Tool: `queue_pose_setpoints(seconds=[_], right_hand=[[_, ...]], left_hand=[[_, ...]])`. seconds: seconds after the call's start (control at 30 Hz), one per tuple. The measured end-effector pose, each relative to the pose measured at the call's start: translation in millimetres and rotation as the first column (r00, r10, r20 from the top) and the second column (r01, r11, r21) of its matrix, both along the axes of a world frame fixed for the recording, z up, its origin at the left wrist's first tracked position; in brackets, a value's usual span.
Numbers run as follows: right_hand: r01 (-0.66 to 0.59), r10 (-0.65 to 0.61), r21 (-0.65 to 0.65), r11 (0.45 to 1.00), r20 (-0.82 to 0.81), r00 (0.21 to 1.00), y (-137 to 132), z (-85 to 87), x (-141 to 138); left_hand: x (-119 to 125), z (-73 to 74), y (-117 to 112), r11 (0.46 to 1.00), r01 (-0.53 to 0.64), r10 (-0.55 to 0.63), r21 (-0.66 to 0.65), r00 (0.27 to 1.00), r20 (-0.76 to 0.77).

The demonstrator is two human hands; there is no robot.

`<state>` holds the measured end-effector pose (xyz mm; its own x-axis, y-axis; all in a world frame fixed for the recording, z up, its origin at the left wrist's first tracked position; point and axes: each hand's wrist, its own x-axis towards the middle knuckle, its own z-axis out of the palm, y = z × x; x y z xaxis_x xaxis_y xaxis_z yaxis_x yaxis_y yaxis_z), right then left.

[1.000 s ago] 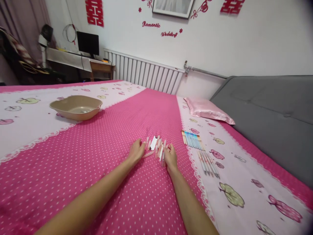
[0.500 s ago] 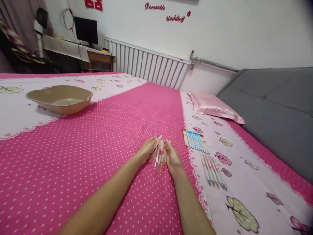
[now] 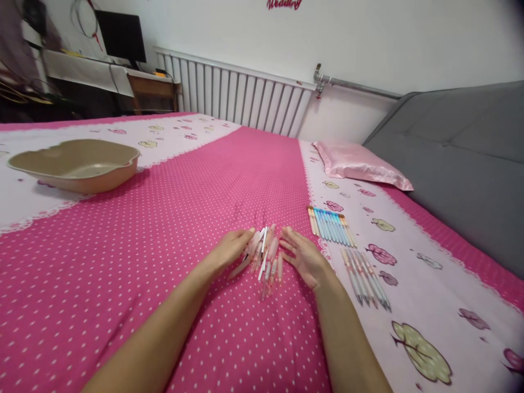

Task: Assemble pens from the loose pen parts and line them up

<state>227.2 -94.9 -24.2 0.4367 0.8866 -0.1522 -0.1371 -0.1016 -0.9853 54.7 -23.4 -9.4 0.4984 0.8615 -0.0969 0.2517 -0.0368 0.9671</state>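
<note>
A loose pile of pink and white pens lies on the dotted pink bedspread, the pens pointing in slightly different directions. At the pile's left edge is my left hand, cupped, its thumb and fingertips against the outer pens and its other fingers partly hidden. My right hand is to the right of the pile, fingers spread and holding nothing. Farther right, a neat row of blue and tan pens lies side by side. Nearer to me is a second row, of grey and pink pens.
A beige basin rests on the bed at the left. At the far right lie a pink satin pillow and a grey padded headboard. Beyond the bed are a white radiator and a desk with a monitor.
Both hands have moved apart from the pens pressed between them, and the bundle has spread out on the bedspread. My right hand has opened. The camera view has tilted down slightly.
</note>
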Motion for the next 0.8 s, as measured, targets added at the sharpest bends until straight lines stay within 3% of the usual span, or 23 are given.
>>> queue_pose_setpoints(seconds=[0.17, 0.27, 0.37, 0.5, 0.57, 0.67, 0.8], right_hand=[[0.101, -0.097, -0.047, 0.994, 0.082, 0.992, 1.8, -4.8, 7.2], [0.117, -0.120, 0.027, 0.993, 0.295, 0.948, 4.2, -3.9, 1.7], [-0.040, -0.060, 0.169, 0.985, 0.550, 0.833, 6.3, -5.3, -9.1], [-0.235, 0.083, 0.107, 0.966, 0.734, 0.674, 7.3, -11.7, -18.4], [-0.210, 0.074, 0.066, 0.976, 0.800, 0.595, 7.2, -13.1, -18.1], [-0.078, 0.028, 0.015, 0.997, 0.860, 0.510, 7.2, -11.8, -14.7], [0.031, -0.031, 0.019, 0.999, 0.871, 0.490, 7.6, -8.8, -11.2]], left_hand=[[-7.7, -1.7, 8.2, 0.984, 0.000, 0.029, 0.179, 0.987, -0.158], [-8.0, -1.3, 10.3, 0.966, -0.020, 0.086, 0.256, 0.965, -0.249], [-6.5, 1.2, 8.6, 0.950, 0.020, 0.099, 0.310, 0.927, -0.363], [-4.4, 2.3, 4.2, 0.941, 0.082, 0.070, 0.327, 0.901, -0.428], [-4.0, 1.4, 2.4, 0.928, 0.142, 0.044, 0.346, 0.877, -0.478], [-3.7, 0.7, 0.2, 0.915, 0.168, 0.041, 0.366, 0.866, -0.498], [-2.5, 3.6, -2.6, 0.912, 0.158, 0.053, 0.379, 0.870, -0.490]])
